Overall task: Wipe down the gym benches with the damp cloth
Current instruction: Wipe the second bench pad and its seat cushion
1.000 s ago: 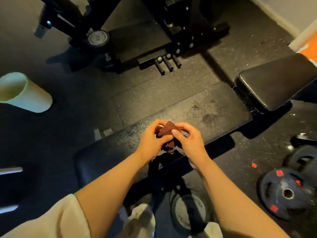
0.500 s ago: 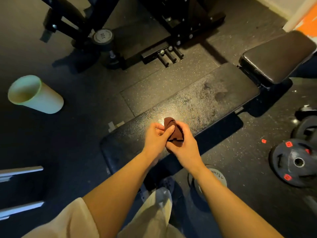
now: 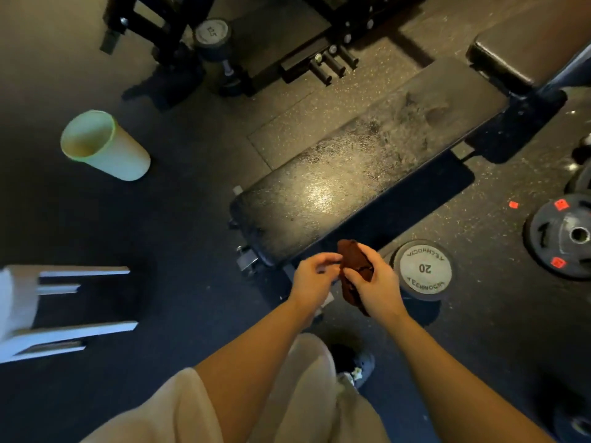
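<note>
Holding the cloth [image 3: 355, 266] clear of the bench [image 3: 335, 187], near its front edge, not touching the pad. Right hand [image 3: 372, 282] grips the bunched dark-red cloth, fingers curled round it. Left hand [image 3: 311, 278] just beside, fingertips pinching at the cloth's edge, likely refolding. Long pad shows a dull, streaky film across most of its length, so wiping looks unfinished or just damped. Second pad [image 3: 527, 43] at far right looks untouched, though too dark to be sure. Judged: early to midway; the wiping strokes remain.
</note>
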### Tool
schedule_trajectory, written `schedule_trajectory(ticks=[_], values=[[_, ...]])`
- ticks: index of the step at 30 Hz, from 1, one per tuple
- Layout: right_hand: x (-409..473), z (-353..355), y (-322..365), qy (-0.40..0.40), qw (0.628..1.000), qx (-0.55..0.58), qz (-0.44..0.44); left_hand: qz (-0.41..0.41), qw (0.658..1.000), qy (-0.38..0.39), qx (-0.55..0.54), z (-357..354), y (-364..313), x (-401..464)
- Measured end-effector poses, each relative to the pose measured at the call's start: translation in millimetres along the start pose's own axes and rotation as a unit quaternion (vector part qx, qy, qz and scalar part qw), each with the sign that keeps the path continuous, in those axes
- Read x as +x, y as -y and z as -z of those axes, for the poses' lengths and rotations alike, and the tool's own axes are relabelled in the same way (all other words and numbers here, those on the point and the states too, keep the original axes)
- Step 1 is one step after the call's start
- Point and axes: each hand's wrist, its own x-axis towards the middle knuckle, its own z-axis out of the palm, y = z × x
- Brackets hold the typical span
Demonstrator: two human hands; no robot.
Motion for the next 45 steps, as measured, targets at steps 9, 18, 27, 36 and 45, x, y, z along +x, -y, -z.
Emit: schedule_trajectory(ticks=[9, 18, 27, 36, 45], values=[[0.7, -128.4, 15.2, -0.055, 0.997, 0.009, -0.048, -0.015, 0.998, 0.004, 0.066, 115.7, 23.8, 23.1], [23.2, -297.5, 57.5, -0.112, 0.985, 0.119, -0.058, -0.027, 0.998, 0.050, 0.008, 261.3, 36.3, 64.1], [34.7, -343.3, 33.9, 0.015, 0.985, 0.169, -0.043, -0.059, 0.997, -0.037, -0.044, 308.5, 78.1, 88.5], [78.9, -348.3, -46.3, -0.075, 0.974, -0.202, 0.071, -0.120, 0.990, -0.069, -0.019, 328.6, 153.8, 133.6], [172.0, -356.4, -66.6, -0.206, 0.851, -0.400, 0.273, -0.203, 0.978, -0.035, -0.045, 329.9, 202.7, 217.8]])
